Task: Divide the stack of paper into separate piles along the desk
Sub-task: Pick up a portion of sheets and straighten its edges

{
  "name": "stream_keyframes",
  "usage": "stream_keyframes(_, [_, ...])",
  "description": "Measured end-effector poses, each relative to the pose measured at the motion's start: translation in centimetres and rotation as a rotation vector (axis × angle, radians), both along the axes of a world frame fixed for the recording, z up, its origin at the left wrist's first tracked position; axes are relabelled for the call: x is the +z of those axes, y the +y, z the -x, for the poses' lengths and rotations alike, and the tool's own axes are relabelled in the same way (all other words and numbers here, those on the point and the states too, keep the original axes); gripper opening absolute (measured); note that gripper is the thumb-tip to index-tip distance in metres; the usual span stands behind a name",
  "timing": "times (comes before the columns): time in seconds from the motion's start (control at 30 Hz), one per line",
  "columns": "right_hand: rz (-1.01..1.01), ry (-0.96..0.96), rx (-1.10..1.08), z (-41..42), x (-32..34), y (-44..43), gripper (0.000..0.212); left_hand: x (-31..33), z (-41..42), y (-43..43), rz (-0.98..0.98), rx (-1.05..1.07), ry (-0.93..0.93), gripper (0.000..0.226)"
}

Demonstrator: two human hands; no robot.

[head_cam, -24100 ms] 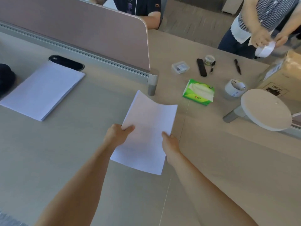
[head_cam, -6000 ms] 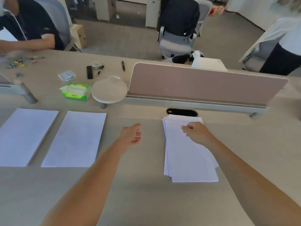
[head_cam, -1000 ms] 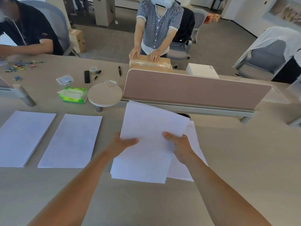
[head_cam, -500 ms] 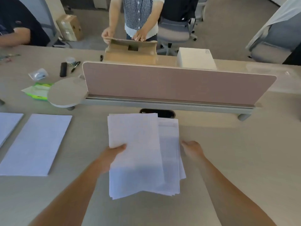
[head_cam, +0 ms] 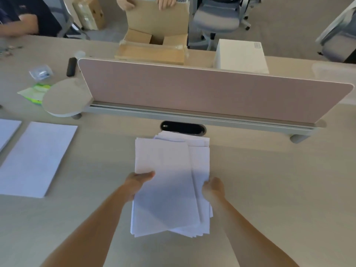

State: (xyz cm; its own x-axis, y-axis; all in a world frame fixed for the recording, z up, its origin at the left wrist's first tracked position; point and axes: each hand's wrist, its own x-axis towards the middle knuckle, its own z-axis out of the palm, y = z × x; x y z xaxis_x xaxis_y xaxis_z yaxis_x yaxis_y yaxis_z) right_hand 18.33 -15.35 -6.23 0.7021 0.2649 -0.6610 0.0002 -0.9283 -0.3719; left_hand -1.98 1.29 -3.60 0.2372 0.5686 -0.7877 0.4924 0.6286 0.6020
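Note:
A loose white paper stack lies in the middle of the desk, just in front of the divider. A bundle of sheets sits slightly skewed on its left part. My left hand grips the bundle's left edge, thumb on top. My right hand is at the stack's right edge with its fingers curled against the sheets. Two separate piles lie to the left: a near pile and a far-left pile, which the frame edge cuts off.
A pink divider panel runs across the desk, with a black cable slot at its foot. To the left are a round disc, a green tissue pack and a black remote. Behind the divider another person handles a cardboard box.
The bundle has come down from a lifted position onto the stack. My right hand has moved in from beside the stack to its right edge. The view has shifted closer and lower.

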Motion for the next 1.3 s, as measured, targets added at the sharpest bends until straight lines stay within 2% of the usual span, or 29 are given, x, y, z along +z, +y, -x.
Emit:
stream_keyframes(0.1, [-0.013, 0.015, 0.039, 0.6, -0.2, -0.8, 0.024, -0.6, 1.5, -0.4, 0.018, 0.001, -0.009, 0.037])
stream_keyframes(0.27, [-0.058, 0.036, 0.061, 4.4, 0.2, -1.1, 0.024, 0.2, 6.1, -1.0, -0.004, -0.01, -0.02, 0.035])
stream_keyframes(0.43, [-0.089, 0.087, 0.22, 11.8, 1.0, 0.7, 0.023, 0.2, 14.7, 0.2, -0.026, -0.028, 0.052, 0.066])
stream_keyframes(0.63, [-0.131, 0.151, 0.324, 21.3, 0.9, 3.4, 0.025, 1.3, 24.4, 0.7, -0.106, 0.045, 0.113, 0.042])
stream_keyframes(0.8, [-0.108, 0.195, 0.324, 25.7, 1.2, 4.9, 0.035, 0.7, 29.4, 1.5, -0.128, 0.058, 0.121, 0.061])
stream_keyframes(0.87, [-0.116, 0.215, 0.264, 26.1, 2.1, 5.2, 0.036, 1.4, 29.7, 1.7, -0.143, 0.037, 0.101, 0.064])
stream_keyframes(1.03, [-0.173, 0.116, 0.284, 25.0, 6.5, 5.8, 0.039, 4.6, 28.0, 1.7, -0.261, -0.018, 0.003, 0.043])
stream_keyframes(1.07, [-0.215, 0.13, 0.298, 24.5, 7.4, 5.9, 0.042, 5.2, 27.4, 1.9, -0.283, -0.05, -0.033, 0.045])
stream_keyframes(1.17, [-0.316, 0.175, 0.288, 23.1, 10.1, 6.0, 0.069, 8.3, 25.5, 2.0, -0.326, -0.188, -0.116, 0.055])
stream_keyframes(1.27, [-0.433, 0.228, 0.162, 22.1, 12.7, 5.0, 0.071, 11.5, 23.2, 2.2, -0.402, -0.314, -0.242, 0.064])
stream_keyframes(1.3, [-0.486, 0.261, 0.118, 21.9, 13.8, 4.5, 0.066, 12.7, 22.4, 2.0, -0.405, -0.375, -0.252, 0.057])
